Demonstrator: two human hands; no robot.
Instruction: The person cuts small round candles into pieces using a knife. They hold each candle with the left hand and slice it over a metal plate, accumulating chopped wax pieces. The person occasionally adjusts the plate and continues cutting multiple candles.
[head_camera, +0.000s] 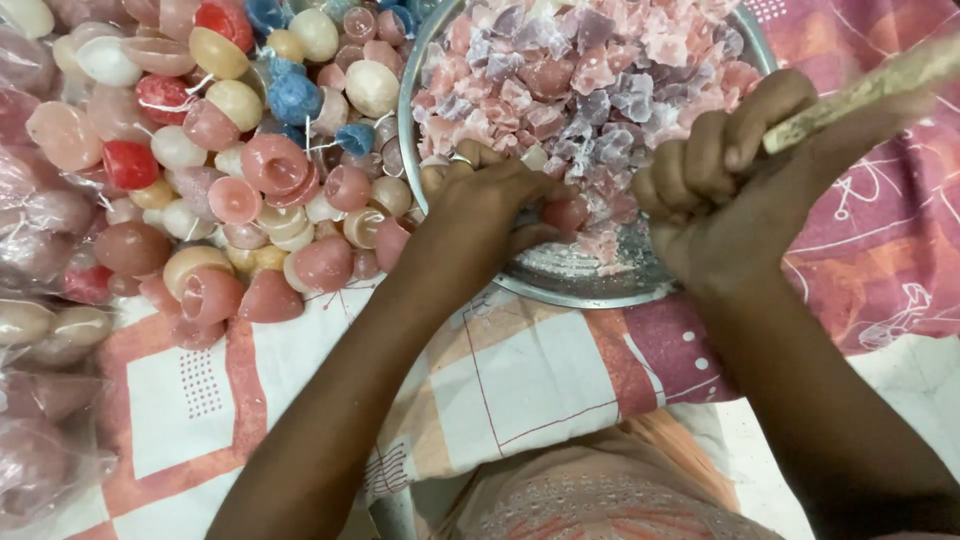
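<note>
One steel bowl (560, 275) on patterned cloth (520, 370), heaped with pink and lilac wax chunks (590, 70), too many to count. Left hand (490, 195) closed on pink wax piece (566, 213) at bowl's near rim. Right hand (730, 180) fisted around one wooden stick (870, 88). Dome-shaped candles (230, 150), dozens, piled left. Clear plastic bags (40, 420) of candles at far left edge.

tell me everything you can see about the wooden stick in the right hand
The wooden stick is pale, rough and worn, roughly round. It slants from the right hand up toward the frame's right edge, which cuts off its far end. The fingers wrap tightly around its lower end, hiding that part. It is held above the patterned cloth, beside the metal bowl of wax chunks, touching only the hand.
</note>
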